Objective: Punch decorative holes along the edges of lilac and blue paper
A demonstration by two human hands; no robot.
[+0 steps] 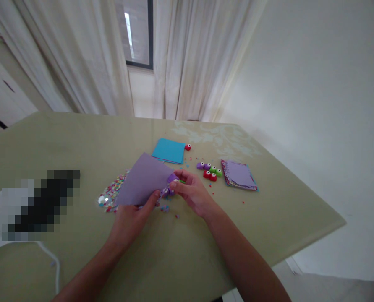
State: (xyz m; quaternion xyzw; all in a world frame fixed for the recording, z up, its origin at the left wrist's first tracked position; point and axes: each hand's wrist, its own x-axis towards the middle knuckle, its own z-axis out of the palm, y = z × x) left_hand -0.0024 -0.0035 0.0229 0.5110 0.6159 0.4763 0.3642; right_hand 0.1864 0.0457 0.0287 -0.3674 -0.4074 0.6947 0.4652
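Note:
My left hand (133, 218) pinches the near edge of a purple paper sheet (144, 180) and holds it tilted above the table. At the sheet's right edge my right hand (191, 193) is closed on a small purple craft punch (173, 178). Under the sheet lies a heap of colourful paper confetti (111, 195). A few loose bits lie just in front of my hands.
On the olive table (79, 142) lie a blue paper stack (168, 150) with a red punch (188, 147) beside it, several small purple, red and green punches (209, 170), and a stack of coloured sheets (239, 175). A blurred patch and a white cable are at left. Curtains hang behind.

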